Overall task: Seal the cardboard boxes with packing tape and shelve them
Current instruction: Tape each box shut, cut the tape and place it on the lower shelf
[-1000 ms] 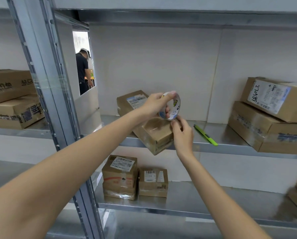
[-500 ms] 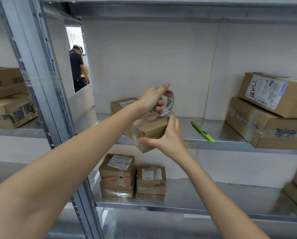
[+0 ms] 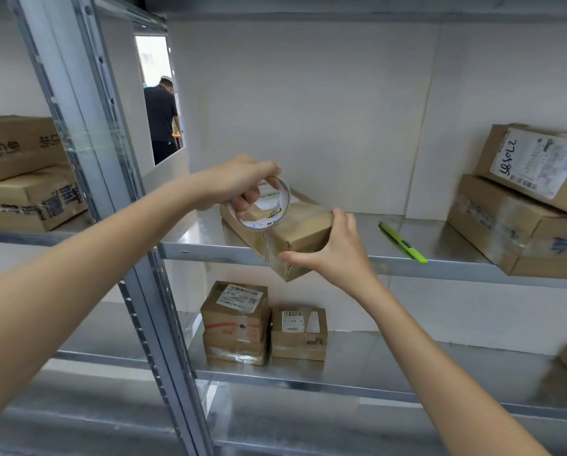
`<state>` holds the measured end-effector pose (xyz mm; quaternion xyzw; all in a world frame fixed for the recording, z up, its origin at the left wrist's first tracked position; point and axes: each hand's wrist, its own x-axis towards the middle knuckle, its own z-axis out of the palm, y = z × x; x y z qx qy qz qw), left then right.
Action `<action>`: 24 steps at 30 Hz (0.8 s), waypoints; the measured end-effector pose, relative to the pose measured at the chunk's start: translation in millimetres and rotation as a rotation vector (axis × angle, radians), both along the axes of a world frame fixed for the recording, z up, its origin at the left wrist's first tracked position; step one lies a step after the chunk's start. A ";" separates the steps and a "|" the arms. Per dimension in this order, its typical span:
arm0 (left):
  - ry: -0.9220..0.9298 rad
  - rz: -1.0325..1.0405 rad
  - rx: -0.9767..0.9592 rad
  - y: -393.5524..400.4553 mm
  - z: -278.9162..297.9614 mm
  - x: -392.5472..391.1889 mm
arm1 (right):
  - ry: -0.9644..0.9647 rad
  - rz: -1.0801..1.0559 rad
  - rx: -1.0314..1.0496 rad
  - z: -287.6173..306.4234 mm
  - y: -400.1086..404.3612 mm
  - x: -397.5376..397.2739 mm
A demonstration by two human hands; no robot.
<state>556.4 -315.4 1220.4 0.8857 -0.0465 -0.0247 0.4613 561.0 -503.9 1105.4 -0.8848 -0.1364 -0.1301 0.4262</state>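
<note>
Left hand [image 3: 239, 182] grips the tape roll [image 3: 260, 205], fingers through its core, roll held over the top of the small cardboard box [image 3: 292, 232]. Clear tape runs from the roll down over the box's near face. Right hand [image 3: 334, 251] clasps the box's near right corner, thumb on the front face, fingers over the top edge. Box sits tilted on the front lip of the middle metal shelf [image 3: 440, 238], its near corner overhanging the edge. Green utility knife [image 3: 402, 242] lies on the same shelf, right of the box, apart from it. Two stacked boxes [image 3: 519, 205] at far right of that shelf. Lower shelf [image 3: 407, 366]: a two-box stack [image 3: 234, 324] and a single box [image 3: 298, 334] just beside it. More boxes [image 3: 22, 172] in the left bay. A person in dark clothes [image 3: 162, 120] stands beyond the gap at the back.
</note>
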 end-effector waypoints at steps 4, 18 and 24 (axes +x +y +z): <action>0.085 -0.004 0.288 10.6 -4.5 -5.5 | 0.003 0.002 0.006 3.3 -0.1 -0.8; 0.012 -0.039 0.215 13.7 -44.0 -19.7 | -0.143 0.028 -0.698 25.0 -5.3 -2.9; 0.031 -0.030 0.151 14.0 -45.3 -18.1 | -0.291 0.191 -0.852 31.8 13.4 -12.5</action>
